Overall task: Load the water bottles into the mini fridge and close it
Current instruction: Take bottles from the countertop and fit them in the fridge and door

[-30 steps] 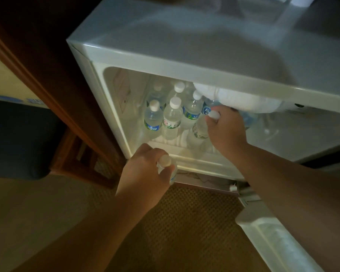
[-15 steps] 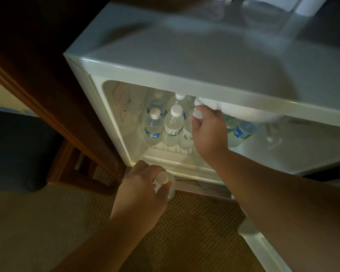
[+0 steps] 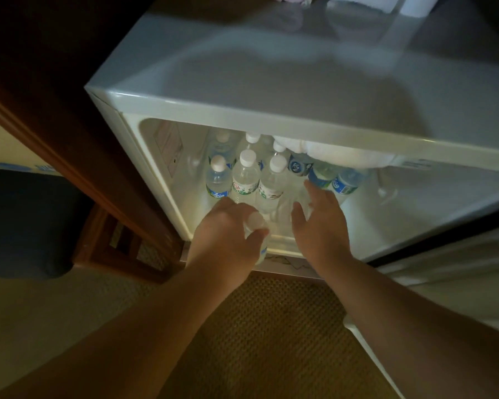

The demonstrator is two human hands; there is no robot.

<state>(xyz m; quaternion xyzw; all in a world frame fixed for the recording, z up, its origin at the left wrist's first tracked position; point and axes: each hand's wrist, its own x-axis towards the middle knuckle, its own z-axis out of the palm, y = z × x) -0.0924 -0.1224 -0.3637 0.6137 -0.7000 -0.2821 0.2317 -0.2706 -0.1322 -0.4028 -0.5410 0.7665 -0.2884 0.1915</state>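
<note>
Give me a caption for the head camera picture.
Left hand brings a water bottle into the open mini fridge; right hand open beside stocked bottles.

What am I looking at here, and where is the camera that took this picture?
There is no machine: these are a person's two bare hands, filmed by a wide-angle camera worn on the person's head, looking forward and down. That is why both forearms reach up from the bottom of the picture. In front is a white mini fridge, its door swung open to the right. Inside, water bottles with white caps stand in rows on the left, and a few more lie on their sides further right. The left hand holds one more bottle by its top, right at the fridge's front edge. The right hand holds nothing; its fingers are spread, reaching into the fridge. Below is a woven brown carpet.
</note>
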